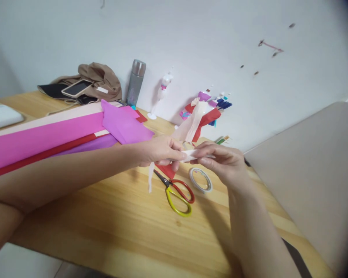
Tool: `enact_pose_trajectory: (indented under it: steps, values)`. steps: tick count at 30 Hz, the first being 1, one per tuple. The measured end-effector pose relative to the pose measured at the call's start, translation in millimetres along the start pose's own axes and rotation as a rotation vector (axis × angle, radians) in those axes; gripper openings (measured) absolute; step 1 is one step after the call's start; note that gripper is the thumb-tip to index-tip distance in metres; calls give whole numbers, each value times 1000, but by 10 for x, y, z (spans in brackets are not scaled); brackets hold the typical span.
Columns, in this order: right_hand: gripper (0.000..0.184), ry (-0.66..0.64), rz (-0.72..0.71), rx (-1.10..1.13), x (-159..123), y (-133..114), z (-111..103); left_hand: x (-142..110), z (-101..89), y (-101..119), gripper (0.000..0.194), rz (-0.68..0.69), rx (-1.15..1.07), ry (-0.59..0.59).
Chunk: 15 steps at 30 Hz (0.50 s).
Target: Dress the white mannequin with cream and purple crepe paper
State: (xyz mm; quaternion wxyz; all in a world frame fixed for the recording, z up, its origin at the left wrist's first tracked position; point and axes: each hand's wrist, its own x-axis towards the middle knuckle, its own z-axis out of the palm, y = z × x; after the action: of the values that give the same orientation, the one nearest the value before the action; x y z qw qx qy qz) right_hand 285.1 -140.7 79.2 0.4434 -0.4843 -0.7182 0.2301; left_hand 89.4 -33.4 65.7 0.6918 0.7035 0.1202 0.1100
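Beyond the scissors, the left hand and right hand both pinch a white strip; an uneven tug could tear it. A pale tail dangling beside the scissors could snag

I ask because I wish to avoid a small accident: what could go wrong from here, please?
The thin white strip between the left hand and right hand might crease or tear if pulled hard. The scissors lie near the dangling white piece, with their tip towards it, so lowering the left hand might bring fingers against the tip. The right forearm could knock the tape roll.
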Motion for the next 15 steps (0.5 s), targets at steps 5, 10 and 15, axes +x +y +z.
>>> enact_pose_trajectory:
  steps: [5, 10, 15]
  values:
    - [15, 91, 81, 110, 18, 21, -4, 20, 51, -6, 27, 63, 15, 41]
    - [22, 152, 209, 169, 39, 1, 32, -3, 85, -36, 39, 126, 88, 74]
    - [22, 186, 276, 195, 37, -6, 46, -24, 118, -51, 34, 185, 229, 103]
